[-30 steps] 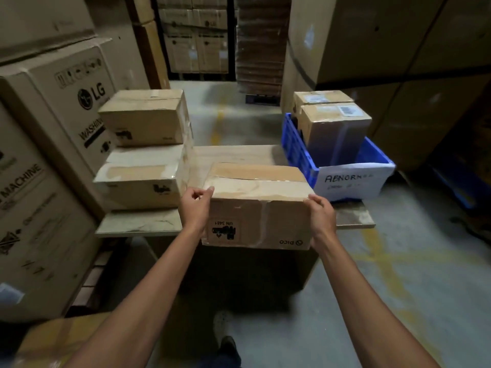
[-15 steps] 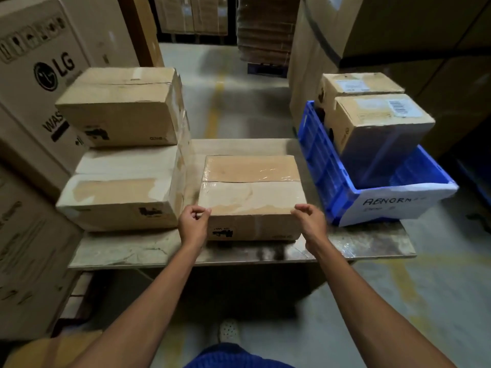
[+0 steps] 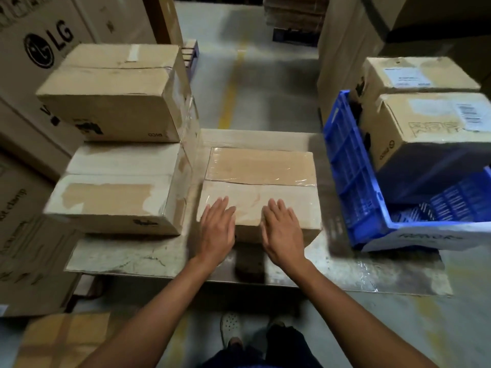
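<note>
A taped cardboard box lies flat on the middle of a low metal table. My left hand and my right hand lie side by side over the box's near top edge, fingers straight and pointing away from me. Neither hand grips anything. Whether the palms press the box or hover just above it is unclear.
Two stacked cardboard boxes stand on the table's left. A blue plastic crate holding two boxes sits on the right. Large LG cartons line the left side; another box lies on the floor near left. My feet are below.
The box went from held at the table's front edge to resting further in on the table. Both hands let go of its corners and now lie flat at its near top edge.
</note>
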`<action>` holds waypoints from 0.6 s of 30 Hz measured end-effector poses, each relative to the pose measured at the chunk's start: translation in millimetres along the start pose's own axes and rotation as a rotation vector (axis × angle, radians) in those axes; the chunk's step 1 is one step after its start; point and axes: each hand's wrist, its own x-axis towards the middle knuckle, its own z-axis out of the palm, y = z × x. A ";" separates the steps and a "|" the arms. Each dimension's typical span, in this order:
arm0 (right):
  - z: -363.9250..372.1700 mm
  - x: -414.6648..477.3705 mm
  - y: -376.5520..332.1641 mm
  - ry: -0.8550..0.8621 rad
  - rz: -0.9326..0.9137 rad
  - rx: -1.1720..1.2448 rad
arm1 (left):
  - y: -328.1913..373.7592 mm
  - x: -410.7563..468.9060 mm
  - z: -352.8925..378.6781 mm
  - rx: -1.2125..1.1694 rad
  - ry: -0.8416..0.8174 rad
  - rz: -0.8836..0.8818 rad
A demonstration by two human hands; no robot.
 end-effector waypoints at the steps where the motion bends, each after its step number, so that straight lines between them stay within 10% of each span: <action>1: 2.4 0.0 0.8 -0.008 0.001 -0.010 | 0.3 0.0 1.4 0.024 -0.010 -0.007; 8: -16.3 27.1 15.3 0.040 -0.138 -0.128 | 9.3 29.6 -4.3 0.202 -0.022 -0.003; 18: -12.4 55.2 21.8 -0.279 -0.164 -0.187 | 5.0 63.5 -5.2 0.358 -0.457 -0.037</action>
